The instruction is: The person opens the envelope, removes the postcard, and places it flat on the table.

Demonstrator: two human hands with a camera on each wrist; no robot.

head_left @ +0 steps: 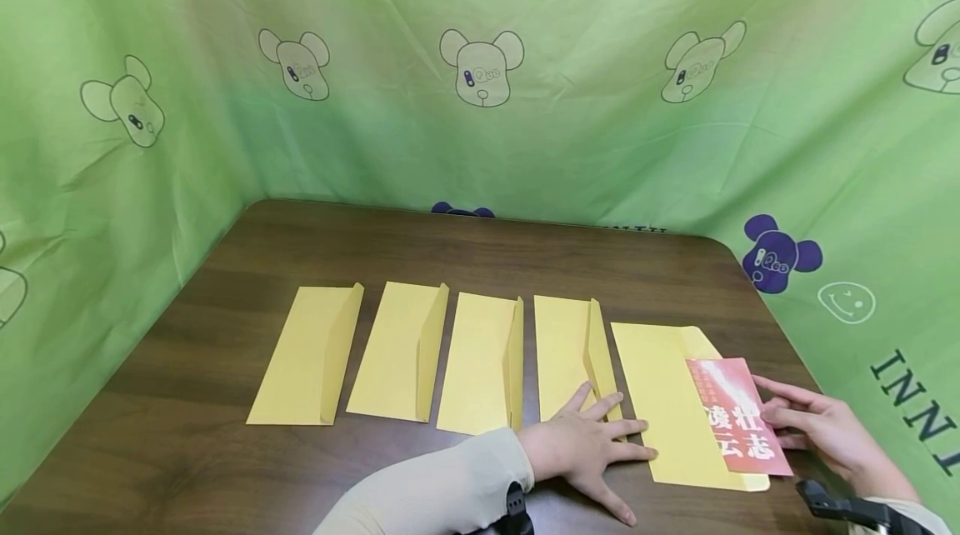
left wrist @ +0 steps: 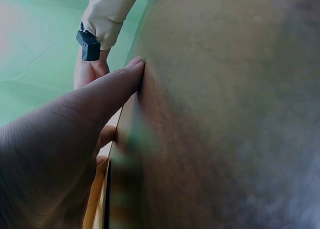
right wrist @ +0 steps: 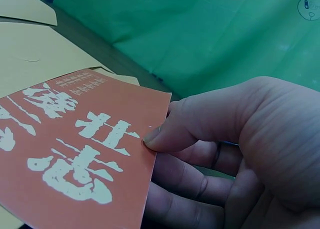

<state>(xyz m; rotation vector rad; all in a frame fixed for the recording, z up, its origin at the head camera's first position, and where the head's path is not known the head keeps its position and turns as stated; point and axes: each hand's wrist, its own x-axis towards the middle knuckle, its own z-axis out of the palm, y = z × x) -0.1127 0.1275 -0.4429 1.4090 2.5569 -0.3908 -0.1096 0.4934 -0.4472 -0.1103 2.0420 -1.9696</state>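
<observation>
Red card [head_left: 737, 417] at 4 o'clock printed with white characters [head_left: 747, 417]; envelopes [head_left: 474, 360] coloured yellow; tabletop [head_left: 495, 256] patterned brown woodgrain; green curtain [head_left: 570, 156] printed with outlined heads [head_left: 483, 72], purple head [head_left: 776, 260] at 3 o'clock.

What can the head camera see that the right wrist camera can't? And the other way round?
Only the head view shows the left hand and the smiley face on the green cloth. Only the right wrist view shows a curved mark on a yellow envelope. Both show the cloth and the right hand holding the red card.
</observation>
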